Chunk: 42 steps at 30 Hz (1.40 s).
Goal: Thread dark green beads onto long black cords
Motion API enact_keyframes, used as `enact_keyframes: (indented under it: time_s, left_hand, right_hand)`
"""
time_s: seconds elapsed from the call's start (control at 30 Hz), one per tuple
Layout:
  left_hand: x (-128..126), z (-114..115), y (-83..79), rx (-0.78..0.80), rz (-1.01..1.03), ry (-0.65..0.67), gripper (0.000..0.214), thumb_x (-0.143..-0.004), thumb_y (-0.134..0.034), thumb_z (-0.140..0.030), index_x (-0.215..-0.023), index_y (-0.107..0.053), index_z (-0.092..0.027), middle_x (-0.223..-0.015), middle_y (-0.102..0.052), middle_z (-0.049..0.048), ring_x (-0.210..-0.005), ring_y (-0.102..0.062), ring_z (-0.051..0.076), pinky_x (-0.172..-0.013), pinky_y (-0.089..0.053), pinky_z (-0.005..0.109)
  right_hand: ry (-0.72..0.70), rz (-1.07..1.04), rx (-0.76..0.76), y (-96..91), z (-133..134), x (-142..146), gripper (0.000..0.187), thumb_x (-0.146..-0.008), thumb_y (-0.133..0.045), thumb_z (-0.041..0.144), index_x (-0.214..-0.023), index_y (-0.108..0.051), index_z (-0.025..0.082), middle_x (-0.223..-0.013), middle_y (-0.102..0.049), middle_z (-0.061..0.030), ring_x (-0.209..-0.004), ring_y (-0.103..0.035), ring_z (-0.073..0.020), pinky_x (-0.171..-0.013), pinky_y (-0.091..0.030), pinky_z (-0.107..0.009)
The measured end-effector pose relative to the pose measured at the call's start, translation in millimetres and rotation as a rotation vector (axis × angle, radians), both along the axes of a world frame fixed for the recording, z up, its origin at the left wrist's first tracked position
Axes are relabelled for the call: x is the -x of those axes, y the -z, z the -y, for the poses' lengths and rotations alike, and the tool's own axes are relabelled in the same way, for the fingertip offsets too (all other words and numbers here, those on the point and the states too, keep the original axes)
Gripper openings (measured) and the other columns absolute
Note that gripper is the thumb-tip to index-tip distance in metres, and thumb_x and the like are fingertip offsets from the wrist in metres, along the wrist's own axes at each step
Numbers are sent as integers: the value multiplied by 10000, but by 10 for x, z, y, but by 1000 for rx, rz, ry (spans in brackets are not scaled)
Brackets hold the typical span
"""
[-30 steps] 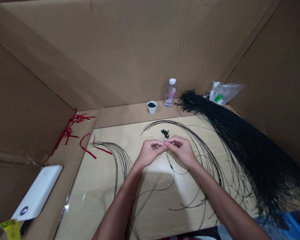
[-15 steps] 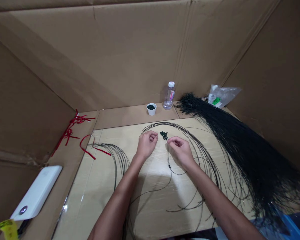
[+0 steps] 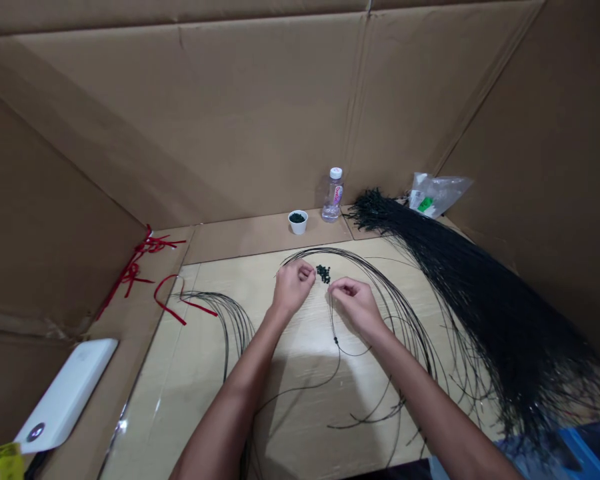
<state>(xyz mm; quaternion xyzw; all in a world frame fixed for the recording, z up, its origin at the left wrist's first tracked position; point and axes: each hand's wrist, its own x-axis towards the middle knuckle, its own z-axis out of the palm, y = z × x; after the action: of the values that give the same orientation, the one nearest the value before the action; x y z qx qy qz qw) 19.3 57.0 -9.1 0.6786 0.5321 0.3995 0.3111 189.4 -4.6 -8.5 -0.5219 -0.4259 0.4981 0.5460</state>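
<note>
Corrugated cardboard walls (image 3: 180, 120) box in a pale wood-grain table (image 3: 145, 413). Along its right side lies a thick bundle of black cords (image 3: 500, 320), which looks like most of the cord in view, while a smaller share of loose strands (image 3: 233, 313) arcs across the table around the hands. A white power bank (image 3: 65, 393) and red ribbons (image 3: 140, 267) sit to the left; a clear plastic bag (image 3: 435, 195), a water bottle (image 3: 333, 197) and a white cup (image 3: 297, 221) of dark beads stand at the back. Both hands are apart, their fingertips curled together. The left hand (image 3: 293, 287) is just left of a small heap of beads (image 3: 323, 273), and the right hand (image 3: 357, 307) is just below it, at the top of a strand carrying one visible bead (image 3: 336, 340). Whether either grip is clamped on something that fine, I cannot tell. Judging by what lies here, few beads are on cords so far, with the heap, the cupful and the big bundle still left.
</note>
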Motion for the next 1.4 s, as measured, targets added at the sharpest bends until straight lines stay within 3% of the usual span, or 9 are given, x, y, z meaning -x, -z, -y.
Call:
enact_keyframes:
  time_s: [0.17,0.3,0.6,1.0,1.4]
  left_hand:
    - [24,292,-35,353,599,36,177,-740,-828,-249,-866,-746,-156,-766,-750,50,-659,-680,163,-637,-558,290]
    - [89,414,-80,428,738,64,215,-703,-872,-252,-865,-768,-156,-799,-768,52,-659,-668,135,-635,-543,260]
    - [112,428,-53,450,758,138,305,-709,-942,-321,-934,-823,-154,-864,-806,88,-684,-678,146,-668,-553,279]
    - [108,440,-55,458,720,182,346,-729,-955,-394,-958,-860,-153,-810,-789,83,-677,-659,151,-664,-547,286]
    - [110,436,-42,440,708,199,299,-738,-954,-380,-938,-870,-175,-832,-796,74,-685,-651,140,-674,-536,277]
  right_hand:
    - [-166,41,-26,-26,62,37,117,-730,-708,290,-753,-758,187,-740,-682,-32,-683,-533,-172,-625,-402,-289]
    - [-246,12,-3,-74,90,41,105,-738,-702,291,-746,-738,193,-729,-649,-15,-664,-495,-158,-600,-361,-278]
    - [-302,-114,126,-182,106,-5,231,-742,-800,419,-726,-713,206,-581,-454,37,-559,-324,-119,-536,-246,-272]
    - [-358,-118,125,-212,112,-3,272,-779,-820,461,-733,-745,204,-605,-516,14,-576,-323,-125,-561,-280,-293]
    - [-358,-135,140,-199,103,4,249,-777,-824,432,-736,-762,194,-582,-470,31,-575,-309,-120,-560,-261,-289]
